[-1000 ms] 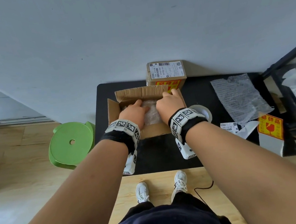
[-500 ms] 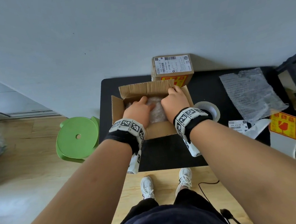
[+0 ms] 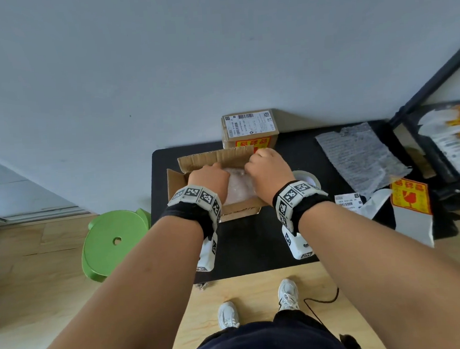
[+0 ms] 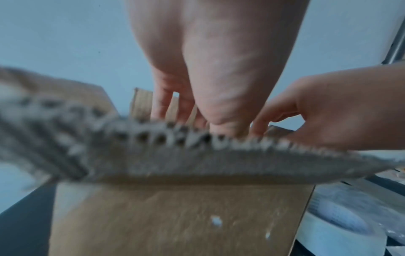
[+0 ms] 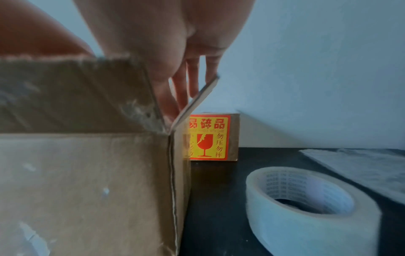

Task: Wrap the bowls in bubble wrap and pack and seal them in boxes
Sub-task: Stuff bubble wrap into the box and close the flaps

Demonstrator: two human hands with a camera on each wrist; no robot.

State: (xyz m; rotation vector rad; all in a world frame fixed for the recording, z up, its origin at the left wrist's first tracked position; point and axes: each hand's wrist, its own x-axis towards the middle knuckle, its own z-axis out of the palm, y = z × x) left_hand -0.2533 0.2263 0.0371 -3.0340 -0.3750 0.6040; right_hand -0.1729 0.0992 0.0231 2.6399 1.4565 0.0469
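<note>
Open cardboard box [image 3: 175,183] set at black table [image 3: 250,243] back-left edge, bubble-wrapped bundle [image 3: 236,186] seen inside. Left hand [image 3: 209,180] and right hand [image 3: 269,170] reached into box, fingers extended downward, grasp not discernible. Tape roll [image 5: 306,204] just beside box's right; sealed box [image 3: 250,130] behind.

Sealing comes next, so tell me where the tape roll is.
The tape roll lies flat on the black table in the head view, just right of the open box, partly hidden behind the right hand.

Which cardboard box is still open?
The nearer box, the one both hands reach into, with flaps up and a bubble-wrapped bundle inside. The far box by the wall is closed, with a shipping label on top and a red-and-yellow fragile sticker.
</note>
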